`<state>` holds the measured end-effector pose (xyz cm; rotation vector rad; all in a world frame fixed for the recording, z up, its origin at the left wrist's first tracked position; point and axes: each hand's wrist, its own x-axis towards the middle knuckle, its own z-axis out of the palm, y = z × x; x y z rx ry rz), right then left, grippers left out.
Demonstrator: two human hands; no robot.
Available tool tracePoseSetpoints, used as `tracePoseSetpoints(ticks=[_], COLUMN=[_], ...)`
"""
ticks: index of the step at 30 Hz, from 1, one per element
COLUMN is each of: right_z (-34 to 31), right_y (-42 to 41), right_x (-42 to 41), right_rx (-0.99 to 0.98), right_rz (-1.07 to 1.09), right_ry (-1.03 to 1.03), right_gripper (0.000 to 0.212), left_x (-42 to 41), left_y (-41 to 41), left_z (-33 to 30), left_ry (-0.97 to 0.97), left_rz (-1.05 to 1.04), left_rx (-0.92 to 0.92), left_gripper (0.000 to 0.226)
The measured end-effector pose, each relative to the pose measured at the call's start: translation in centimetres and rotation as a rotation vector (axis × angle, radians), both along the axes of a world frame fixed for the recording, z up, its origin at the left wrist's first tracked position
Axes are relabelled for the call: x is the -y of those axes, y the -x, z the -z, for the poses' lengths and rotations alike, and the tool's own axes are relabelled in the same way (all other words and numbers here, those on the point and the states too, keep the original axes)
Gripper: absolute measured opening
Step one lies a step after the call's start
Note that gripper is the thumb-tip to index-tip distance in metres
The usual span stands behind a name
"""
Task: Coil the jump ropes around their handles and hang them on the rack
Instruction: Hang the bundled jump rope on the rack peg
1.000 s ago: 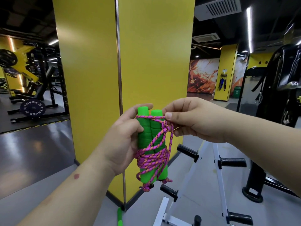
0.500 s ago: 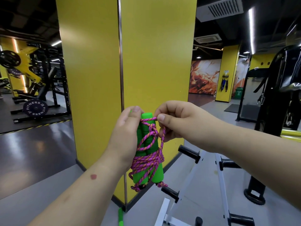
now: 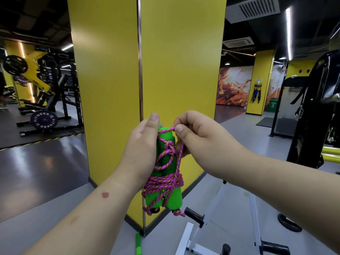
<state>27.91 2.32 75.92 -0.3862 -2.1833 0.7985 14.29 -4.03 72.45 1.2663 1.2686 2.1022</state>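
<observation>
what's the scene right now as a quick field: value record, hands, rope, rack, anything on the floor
left hand: grips the two green handles upright, side by side
right hand: pinches a strand of the pink rope at the handle tops
rope: mostly coiled around the handles' lower half, a knot higher up, two ends dangling below
rack: white frame with black pegs, low right, no rope hung on it in view
floor: another green handle by the yellow pillar base
stage: coiling nearly done, hanging not yet done

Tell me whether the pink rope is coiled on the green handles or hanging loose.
Mostly coiled. The pink rope wraps the upright green handles, held by the left hand; the right hand pinches one last strand at the top.
</observation>
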Motion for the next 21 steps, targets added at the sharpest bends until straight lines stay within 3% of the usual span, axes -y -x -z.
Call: tracePoseSetpoints(ticks=[10,17,21], right_z=[-0.4,-1.2,-1.4], right_y=[0.4,-0.4,-1.0], right_x=[-0.2,-0.5,-0.2], right_rx=[0.052,0.12,0.195], right_rz=[0.049,-0.017,0.003], right_ry=[0.0,0.067,0.016], right_gripper=[0.015,0.013,0.011], left_x=[0.3,0.7,0.3], left_y=[-0.4,-0.4,-0.6], left_z=[-0.5,-0.3,-0.4], left_ry=[-0.085,-0.144,-0.137], left_rz=[-0.065,0.046,0.006], left_rx=[-0.139,0.055,0.126], left_gripper=[0.04,0.024,0.03])
